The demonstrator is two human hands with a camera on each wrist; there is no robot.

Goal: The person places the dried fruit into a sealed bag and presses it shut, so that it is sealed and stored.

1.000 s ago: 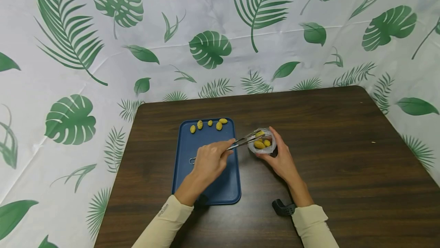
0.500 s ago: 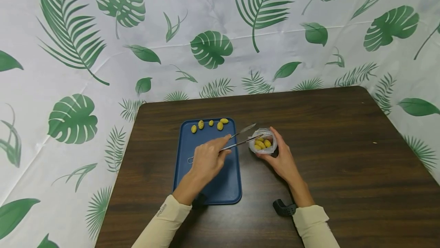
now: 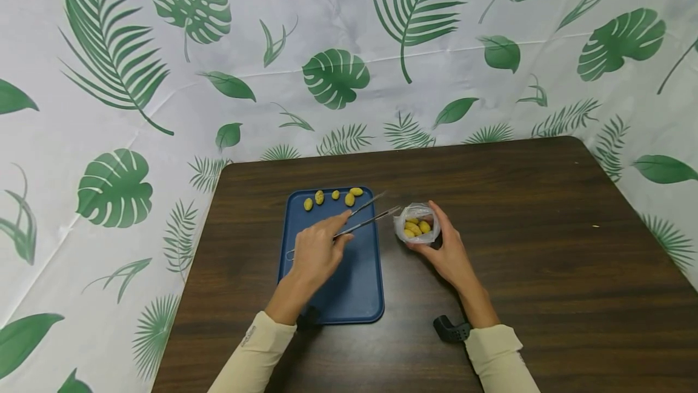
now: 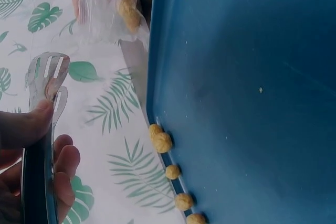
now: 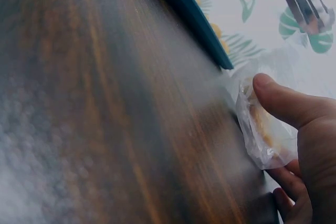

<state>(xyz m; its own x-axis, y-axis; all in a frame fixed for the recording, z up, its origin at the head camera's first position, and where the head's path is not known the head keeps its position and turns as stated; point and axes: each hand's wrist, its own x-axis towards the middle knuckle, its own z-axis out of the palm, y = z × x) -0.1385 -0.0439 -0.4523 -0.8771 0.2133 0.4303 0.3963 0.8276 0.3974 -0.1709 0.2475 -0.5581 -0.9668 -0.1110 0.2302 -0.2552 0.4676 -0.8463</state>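
My left hand point(image 3: 316, 249) grips metal tongs point(image 3: 372, 220) over the blue tray point(image 3: 357, 287). The two arms of the tongs stand apart with nothing between their slotted tips point(image 4: 48, 74), which point toward the bag. My right hand point(image 3: 449, 254) holds a clear plastic bag point(image 3: 398, 223) upright beside the tray, thumb on one side and fingers round the other. Its mouth faces up, and several small yellow potato-like pieces point(image 3: 417, 227) lie inside. More such yellow pieces point(image 3: 349, 199) lie along the tray's far edge, also seen in the left wrist view.
The dark wooden table point(image 3: 545, 247) stretches to the right of the bag. A leaf-printed white cloth point(image 3: 338, 102) hangs behind the table's back edge. A black strap point(image 3: 451, 329) sits at the right wrist.
The tongs have drawn back leftward from the bag's mouth to above the tray, their arms spread wider. A yellow piece between the tips is gone. The right hand and bag stay in place.
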